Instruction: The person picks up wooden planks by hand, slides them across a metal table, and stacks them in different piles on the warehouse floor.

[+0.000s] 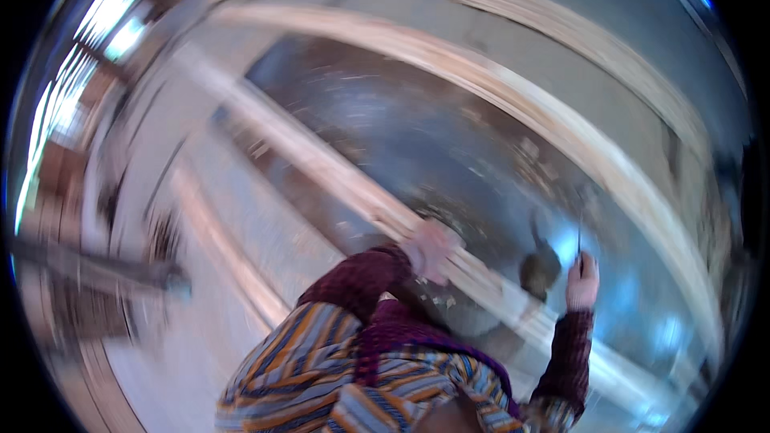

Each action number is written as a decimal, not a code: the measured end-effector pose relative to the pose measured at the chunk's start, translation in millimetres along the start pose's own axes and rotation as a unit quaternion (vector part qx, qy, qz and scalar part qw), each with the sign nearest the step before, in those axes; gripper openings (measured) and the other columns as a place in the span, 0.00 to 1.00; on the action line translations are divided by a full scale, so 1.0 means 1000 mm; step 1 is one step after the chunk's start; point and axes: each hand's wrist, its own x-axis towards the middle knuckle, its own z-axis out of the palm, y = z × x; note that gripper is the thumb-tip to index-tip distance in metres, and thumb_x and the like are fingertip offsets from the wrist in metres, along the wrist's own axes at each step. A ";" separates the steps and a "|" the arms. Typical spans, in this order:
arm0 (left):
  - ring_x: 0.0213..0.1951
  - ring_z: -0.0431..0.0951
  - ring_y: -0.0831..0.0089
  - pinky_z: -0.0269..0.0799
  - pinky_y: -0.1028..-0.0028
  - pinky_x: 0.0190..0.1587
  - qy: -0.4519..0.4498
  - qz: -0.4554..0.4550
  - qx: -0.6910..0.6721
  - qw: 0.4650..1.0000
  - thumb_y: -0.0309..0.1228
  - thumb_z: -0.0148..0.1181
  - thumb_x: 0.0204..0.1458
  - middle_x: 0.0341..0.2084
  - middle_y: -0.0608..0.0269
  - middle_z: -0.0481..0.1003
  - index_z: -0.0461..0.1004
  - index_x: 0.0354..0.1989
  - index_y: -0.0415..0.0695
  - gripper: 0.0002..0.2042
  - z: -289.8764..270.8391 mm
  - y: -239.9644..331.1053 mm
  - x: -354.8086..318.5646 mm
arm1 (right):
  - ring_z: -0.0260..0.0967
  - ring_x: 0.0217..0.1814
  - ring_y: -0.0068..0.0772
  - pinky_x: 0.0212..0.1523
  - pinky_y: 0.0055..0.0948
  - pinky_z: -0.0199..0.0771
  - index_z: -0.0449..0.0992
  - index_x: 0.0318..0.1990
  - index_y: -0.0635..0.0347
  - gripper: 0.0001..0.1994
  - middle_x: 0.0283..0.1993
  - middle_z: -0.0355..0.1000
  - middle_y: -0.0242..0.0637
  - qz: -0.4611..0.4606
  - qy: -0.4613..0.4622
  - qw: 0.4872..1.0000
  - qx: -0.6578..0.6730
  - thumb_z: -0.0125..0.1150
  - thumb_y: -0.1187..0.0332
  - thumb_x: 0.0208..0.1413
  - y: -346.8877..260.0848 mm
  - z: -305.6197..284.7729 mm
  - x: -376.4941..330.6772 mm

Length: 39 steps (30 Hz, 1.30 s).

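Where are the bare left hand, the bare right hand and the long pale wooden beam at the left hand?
Bare left hand (433,248): head view, back of hand.
Bare right hand (583,284): head view, middle of hand.
Long pale wooden beam (353,184): head view, its upper-left stretch.

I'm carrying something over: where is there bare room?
Despite blur, two patches look bare: the pale strip between the curved beam and the upper-right beam, and pale ground between the middle beam and the lower-left board. It is crowded around the left hand on the middle beam and the right hand, beside a dark rounded thing.
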 end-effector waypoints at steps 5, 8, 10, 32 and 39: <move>0.62 0.71 0.55 0.66 0.53 0.63 -0.098 -0.045 0.160 0.981 0.65 0.72 0.36 0.59 0.49 0.72 0.66 0.68 0.42 0.52 -0.010 0.032 0.011 | 0.66 0.20 0.24 0.18 0.29 0.65 0.73 0.61 0.57 0.19 0.29 0.70 0.34 0.456 0.275 0.774 0.343 0.53 0.67 0.64 -0.004 -0.104 -0.189; 0.65 0.69 0.59 0.63 0.58 0.66 -0.094 -0.067 0.256 0.960 0.65 0.72 0.37 0.64 0.53 0.69 0.59 0.73 0.42 0.57 -0.014 0.059 0.007 | 0.65 0.17 0.32 0.14 0.35 0.65 0.72 0.59 0.54 0.19 0.27 0.70 0.38 0.586 0.336 0.666 0.317 0.49 0.68 0.61 0.029 -0.109 -0.330; 0.67 0.67 0.58 0.62 0.60 0.68 -0.121 -0.047 0.266 0.955 0.64 0.73 0.37 0.66 0.52 0.67 0.55 0.74 0.42 0.59 -0.016 0.069 0.001 | 0.64 0.16 0.34 0.14 0.37 0.65 0.72 0.56 0.53 0.16 0.24 0.67 0.36 0.652 0.369 0.569 0.340 0.49 0.67 0.62 0.032 -0.088 -0.456; 0.71 0.62 0.58 0.60 0.62 0.69 -0.057 0.090 0.221 0.969 0.63 0.74 0.38 0.70 0.51 0.61 0.53 0.74 0.41 0.58 0.197 0.660 0.311 | 0.62 0.13 0.31 0.11 0.37 0.62 0.71 0.63 0.52 0.19 0.24 0.67 0.36 0.730 0.427 0.406 0.346 0.50 0.65 0.66 0.210 -0.264 -0.691; 0.68 0.63 0.57 0.62 0.62 0.67 -0.026 0.106 0.221 0.969 0.61 0.77 0.30 0.65 0.52 0.64 0.56 0.69 0.38 0.59 0.251 0.748 0.393 | 0.66 0.16 0.26 0.13 0.29 0.66 0.71 0.64 0.54 0.21 0.29 0.72 0.35 0.685 0.404 0.515 0.320 0.55 0.64 0.64 0.327 -0.368 -0.605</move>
